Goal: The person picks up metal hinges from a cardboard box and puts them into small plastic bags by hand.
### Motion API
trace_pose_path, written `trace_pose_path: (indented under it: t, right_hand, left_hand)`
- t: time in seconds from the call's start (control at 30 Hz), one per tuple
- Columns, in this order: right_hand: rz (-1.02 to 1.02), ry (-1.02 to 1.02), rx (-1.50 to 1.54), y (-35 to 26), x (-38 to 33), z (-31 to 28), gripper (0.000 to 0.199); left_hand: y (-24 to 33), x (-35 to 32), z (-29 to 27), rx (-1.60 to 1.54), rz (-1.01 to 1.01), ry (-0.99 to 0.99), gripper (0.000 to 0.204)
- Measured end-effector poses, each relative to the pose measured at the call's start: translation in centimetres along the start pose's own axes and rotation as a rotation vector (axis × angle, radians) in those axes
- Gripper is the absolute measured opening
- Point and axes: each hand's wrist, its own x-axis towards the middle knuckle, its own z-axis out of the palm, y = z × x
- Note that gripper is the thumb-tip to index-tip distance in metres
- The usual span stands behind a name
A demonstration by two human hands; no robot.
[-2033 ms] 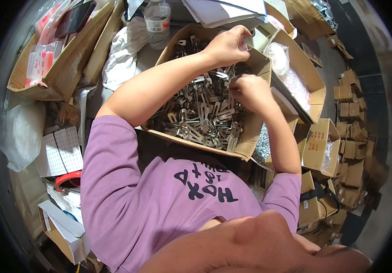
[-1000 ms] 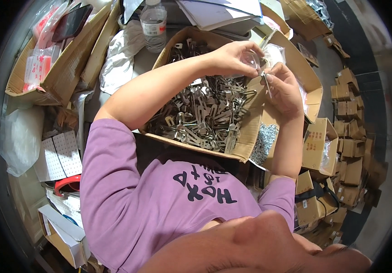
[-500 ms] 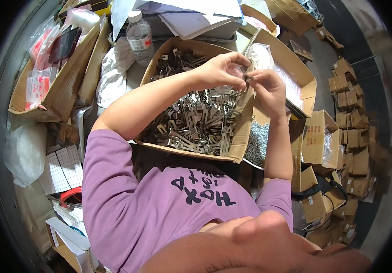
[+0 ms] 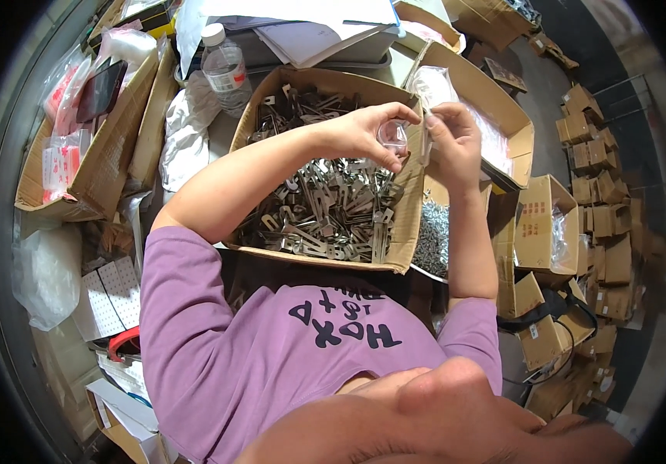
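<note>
Over the far right part of a cardboard box of flat slotted metal brackets [image 4: 325,209], my left hand [image 4: 367,133] curls its thumb and fingers around a small clear plastic bag [image 4: 392,136]. What lies inside the bag is too small to make out. Just right of it, above the box's right wall, my right hand [image 4: 458,143] is closed with thumb and fingertips together. A thin pale edge shows at those fingertips; I cannot tell what it is. The two hands are a little apart.
Small metal screws [image 4: 434,236] fill a container right of the bracket box. Behind it stands an open carton [image 4: 524,147] with clear bags. A plastic bottle [image 4: 226,71] and papers [image 4: 325,39] are at the back. Another carton [image 4: 120,139] stands left, with a phone [image 4: 102,90] on its bags.
My hands have moved apart slightly, the left one shifting left with the clear bag. The right hand has turned a little and risen. The whole view has shifted slightly.
</note>
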Motion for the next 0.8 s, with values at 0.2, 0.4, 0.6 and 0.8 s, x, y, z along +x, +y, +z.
trace_pose_path:
  t: [0.2, 0.4, 0.6, 0.8]
  right_hand:
    - [-0.01, -0.015, -0.188, 0.6, -1.1, 2.5, 0.016]
    - [-0.377, -0.193, -0.824, -0.4, -1.0, 1.7, 0.013]
    - [0.082, -0.188, -0.705, -2.9, -0.2, -2.7, 0.02]
    - [0.44, -0.544, -1.354, 2.0, -3.9, -6.6, 0.021]
  left_hand:
    - [-1.8, 0.7, 0.4, 0.114, 0.069, 0.142, 0.059]
    - [-2.4, 0.9, 0.8, 0.182, 0.163, 0.154, 0.065]
    - [-1.3, 0.4, 0.6, 0.2, 0.078, 0.187, 0.061]
    - [-0.7, 0.7, 0.7, 0.145, 0.016, 0.153, 0.063]
